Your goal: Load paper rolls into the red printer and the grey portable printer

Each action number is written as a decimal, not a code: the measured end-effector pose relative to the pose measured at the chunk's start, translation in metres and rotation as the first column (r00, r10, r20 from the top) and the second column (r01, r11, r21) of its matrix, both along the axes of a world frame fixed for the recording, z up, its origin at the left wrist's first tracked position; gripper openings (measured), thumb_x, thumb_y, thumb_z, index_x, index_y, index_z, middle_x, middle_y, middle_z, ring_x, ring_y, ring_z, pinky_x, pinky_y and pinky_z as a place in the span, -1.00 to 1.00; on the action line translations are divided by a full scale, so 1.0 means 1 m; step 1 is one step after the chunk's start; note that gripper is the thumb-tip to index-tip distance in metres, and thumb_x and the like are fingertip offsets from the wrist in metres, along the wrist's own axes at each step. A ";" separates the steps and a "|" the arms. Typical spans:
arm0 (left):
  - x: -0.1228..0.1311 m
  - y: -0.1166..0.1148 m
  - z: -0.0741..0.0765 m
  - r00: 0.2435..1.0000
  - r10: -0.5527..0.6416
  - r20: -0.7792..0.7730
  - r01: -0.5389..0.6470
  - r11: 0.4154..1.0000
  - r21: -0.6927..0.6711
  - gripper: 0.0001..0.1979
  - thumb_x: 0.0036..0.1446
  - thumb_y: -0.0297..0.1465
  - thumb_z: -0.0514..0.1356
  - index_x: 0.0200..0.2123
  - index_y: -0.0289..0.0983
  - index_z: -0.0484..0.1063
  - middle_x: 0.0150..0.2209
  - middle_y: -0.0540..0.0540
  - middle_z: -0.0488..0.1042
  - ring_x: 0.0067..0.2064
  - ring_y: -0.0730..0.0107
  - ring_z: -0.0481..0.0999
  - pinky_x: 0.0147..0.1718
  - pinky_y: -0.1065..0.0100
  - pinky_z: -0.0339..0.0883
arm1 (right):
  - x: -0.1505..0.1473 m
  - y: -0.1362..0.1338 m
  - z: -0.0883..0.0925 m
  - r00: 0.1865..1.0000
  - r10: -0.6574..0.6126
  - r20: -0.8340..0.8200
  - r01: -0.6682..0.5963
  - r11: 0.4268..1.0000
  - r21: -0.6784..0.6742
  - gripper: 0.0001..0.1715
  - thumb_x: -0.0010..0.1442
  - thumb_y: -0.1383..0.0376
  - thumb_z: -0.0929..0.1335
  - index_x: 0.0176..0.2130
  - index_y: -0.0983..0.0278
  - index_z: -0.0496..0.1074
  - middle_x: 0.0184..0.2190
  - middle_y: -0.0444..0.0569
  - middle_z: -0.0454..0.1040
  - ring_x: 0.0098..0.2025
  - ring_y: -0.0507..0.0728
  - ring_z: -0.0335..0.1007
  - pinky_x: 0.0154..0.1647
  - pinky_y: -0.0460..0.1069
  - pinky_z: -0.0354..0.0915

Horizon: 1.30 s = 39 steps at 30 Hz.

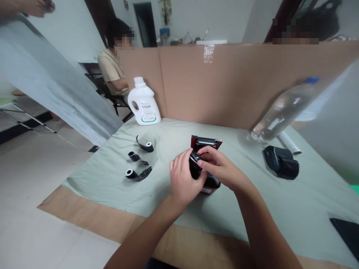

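My left hand (183,173) is closed around a glossy black roll (195,157), held over a small red-and-black printer-like device (212,182). My right hand (217,164) pinches the same roll from the right, thumb and fingers against its surface. Behind my fingers the device's hinged lid (206,142) stands raised, with a metal bar across it. My hands hide most of the device's inside and the lower part of the roll. To the left lie a black roll with a white core (149,147), a black roll with a loose tail (133,156) and another white-cored roll (131,173).
A white jug (144,104) stands at the back left before a cardboard partition (202,86). At right are a tilted clear bottle (283,112), a black device (281,162) and a pale tube (290,144). A dark flat object (346,235) lies lower right. Other people are beyond the partition.
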<state>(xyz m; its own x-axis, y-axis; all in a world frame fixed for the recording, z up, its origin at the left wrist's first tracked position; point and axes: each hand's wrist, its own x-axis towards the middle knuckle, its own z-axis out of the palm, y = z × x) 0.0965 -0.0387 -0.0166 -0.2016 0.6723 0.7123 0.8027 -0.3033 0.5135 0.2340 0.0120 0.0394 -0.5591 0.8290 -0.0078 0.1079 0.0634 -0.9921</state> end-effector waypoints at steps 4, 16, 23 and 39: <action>0.002 0.002 0.000 1.000 -0.011 0.000 0.011 0.999 0.030 -0.48 0.19 -0.36 0.26 0.21 -0.27 0.30 0.10 -0.26 0.54 0.10 0.04 0.55 0.07 0.04 0.41 | 0.002 -0.001 0.000 0.999 -0.002 0.036 0.000 1.000 0.030 -0.74 0.24 0.19 0.41 -0.09 0.17 0.35 -0.16 -0.07 0.55 -0.11 0.15 0.49 -0.08 0.05 0.36; 0.005 -0.002 -0.007 1.000 0.024 0.002 -0.024 0.995 -0.093 -0.43 0.17 -0.25 0.34 0.20 -0.25 0.31 0.07 -0.25 0.57 0.03 0.04 0.58 0.05 0.06 0.36 | 0.001 -0.006 0.008 0.885 -0.216 0.413 0.021 0.904 0.428 -0.87 0.27 0.35 0.33 -0.19 0.23 0.49 -0.24 -0.06 0.57 -0.26 0.13 0.43 -0.27 0.00 0.23; -0.005 -0.031 -0.013 0.987 -0.021 0.160 0.060 0.968 -0.244 -0.52 0.20 -0.30 0.25 0.16 -0.25 0.31 -0.33 -0.03 0.58 -0.22 0.19 0.58 0.00 0.10 0.34 | 0.024 0.015 0.001 0.847 -0.247 0.470 0.000 0.885 0.465 -0.79 0.28 0.41 0.30 -0.14 0.24 0.51 -0.21 -0.04 0.60 -0.21 0.15 0.46 -0.21 0.00 0.25; 0.016 -0.051 -0.042 0.520 -0.070 0.851 0.655 0.672 -0.345 -0.78 0.21 -0.28 0.21 -0.16 -0.30 0.47 -0.45 -0.08 0.60 -0.53 0.46 0.42 -0.51 0.44 0.25 | -0.004 0.031 -0.033 0.531 -0.321 0.785 -0.259 0.820 0.511 -0.59 0.29 0.49 0.23 0.01 0.30 0.52 0.08 0.16 0.53 0.16 0.38 0.30 0.04 0.14 0.17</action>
